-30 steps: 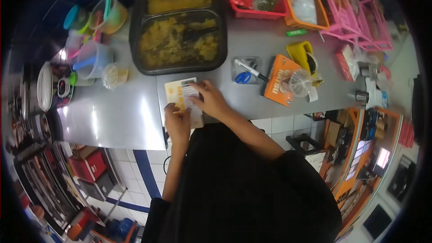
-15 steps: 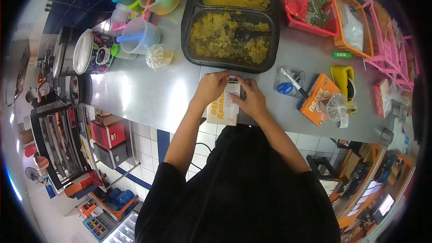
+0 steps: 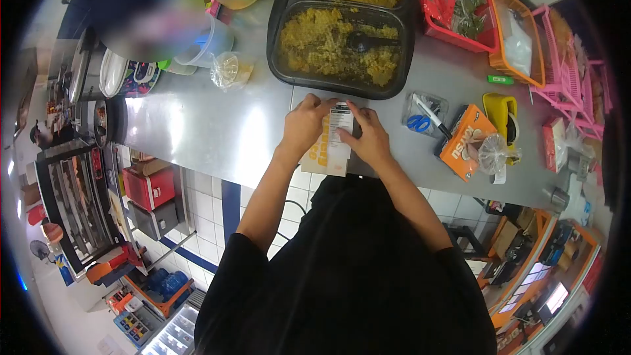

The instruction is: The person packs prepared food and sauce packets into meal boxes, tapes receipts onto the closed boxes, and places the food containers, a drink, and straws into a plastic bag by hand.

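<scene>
A flat white and yellow packet (image 3: 327,151) with orange lettering lies at the near edge of the steel table (image 3: 217,115). Along its top runs a white printed label (image 3: 340,125). My left hand (image 3: 304,125) is closed on the packet's upper left corner, thumb and fingertips pressed together there. My right hand (image 3: 368,137) touches the label's right side, its index finger at the top edge and its thumb apart on the label. Just beyond both hands sits the black two-part tray (image 3: 276,69) of yellow crumbly food, with a dark utensil (image 3: 368,42) in its nearer part.
To the right are a clear box (image 3: 426,113) with blue scissors and a marker, an orange box (image 3: 463,144), a yellow tape dispenser (image 3: 499,110) and a red basket (image 3: 460,38). Plastic tubs and a small bag (image 3: 227,71) stand at the left.
Compared with a second ago, the view has shifted and my left hand has moved up to the packet's top edge. My right hand has come to the label's right side.
</scene>
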`<state>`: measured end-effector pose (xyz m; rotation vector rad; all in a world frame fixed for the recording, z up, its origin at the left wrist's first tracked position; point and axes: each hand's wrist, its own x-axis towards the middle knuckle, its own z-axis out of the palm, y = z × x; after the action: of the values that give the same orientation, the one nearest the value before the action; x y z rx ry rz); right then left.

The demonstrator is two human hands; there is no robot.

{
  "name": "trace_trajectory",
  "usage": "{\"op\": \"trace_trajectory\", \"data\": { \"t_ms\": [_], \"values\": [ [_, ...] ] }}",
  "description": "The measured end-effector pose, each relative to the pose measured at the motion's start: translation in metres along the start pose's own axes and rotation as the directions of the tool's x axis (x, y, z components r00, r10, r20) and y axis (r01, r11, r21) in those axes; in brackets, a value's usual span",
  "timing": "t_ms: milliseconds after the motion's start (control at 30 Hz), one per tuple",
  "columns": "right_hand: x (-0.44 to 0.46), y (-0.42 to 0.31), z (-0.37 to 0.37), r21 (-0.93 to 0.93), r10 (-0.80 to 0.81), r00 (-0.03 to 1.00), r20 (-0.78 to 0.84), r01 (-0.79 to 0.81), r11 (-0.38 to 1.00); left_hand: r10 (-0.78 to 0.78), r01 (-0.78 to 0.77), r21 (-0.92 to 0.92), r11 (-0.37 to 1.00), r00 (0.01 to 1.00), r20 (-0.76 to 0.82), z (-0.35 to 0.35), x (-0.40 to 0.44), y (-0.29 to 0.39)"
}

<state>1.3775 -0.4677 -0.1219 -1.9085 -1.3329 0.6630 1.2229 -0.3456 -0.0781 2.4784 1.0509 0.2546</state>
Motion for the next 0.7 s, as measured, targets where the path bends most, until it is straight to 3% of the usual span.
{"op": "trace_trajectory", "data": {
  "t_ms": [167,300,367,400,433,467,533,567,600,633,667,700],
  "values": [
    [-0.001,-0.007,-0.004,0.029,0.119,0.989,0.090,-0.122,0.992,-0.041,-0.038,0.271,0.962,0.959,0.281,-0.009,0.020,-0.004],
    [-0.003,-0.007,-0.004,0.015,0.095,0.994,0.063,-0.096,0.995,-0.051,-0.010,0.274,0.962,0.975,0.215,-0.033,-0.006,-0.005],
    [-0.003,-0.004,-0.004,0.073,0.038,0.999,0.027,-0.040,0.997,-0.189,0.137,0.395,0.909,0.977,0.094,-0.043,-0.023,0.005],
    [-0.002,0.011,0.010,0.096,-0.073,0.992,-0.104,0.083,0.992,-0.176,0.176,0.274,0.946,0.984,-0.023,-0.048,-0.026,0.026],
    [-0.006,0.003,0.007,0.078,-0.089,0.987,-0.133,0.100,0.992,-0.165,0.182,0.134,0.974,0.978,-0.127,-0.053,-0.030,0.054],
    [-0.009,0.009,0.019,-0.131,-0.089,0.993,-0.075,0.079,0.988,-0.081,0.085,0.012,0.996,0.979,-0.185,-0.054,-0.032,0.088],
    [-0.020,-0.002,-0.011,0.408,-0.006,0.996,0.093,-0.032,0.912,-0.028,0.028,-0.336,0.941,1.000,0.005,-0.055,-0.039,0.183],
    [-0.026,-0.009,-0.027,0.615,0.036,0.984,0.175,-0.138,0.776,0.226,-0.213,-0.513,0.831,0.973,-0.037,-0.037,-0.038,0.217],
    [-0.032,-0.001,-0.026,0.520,-0.034,0.987,0.158,-0.054,0.852,0.205,-0.028,-0.703,0.711,0.964,0.170,-0.032,-0.042,0.272],
    [-0.040,0.007,-0.025,0.414,-0.104,0.985,0.140,0.037,0.910,0.254,0.183,-0.777,0.603,0.879,0.404,-0.013,-0.042,0.308],
    [-0.048,0.015,-0.022,0.303,-0.172,0.978,0.121,0.129,0.944,0.298,0.325,-0.784,0.529,0.794,0.530,0.015,-0.036,0.339],
    [-0.051,0.020,-0.029,0.308,-0.157,0.973,0.169,0.099,0.946,0.333,0.476,-0.750,0.458,0.691,0.642,0.042,-0.031,0.365]
  ]
}}
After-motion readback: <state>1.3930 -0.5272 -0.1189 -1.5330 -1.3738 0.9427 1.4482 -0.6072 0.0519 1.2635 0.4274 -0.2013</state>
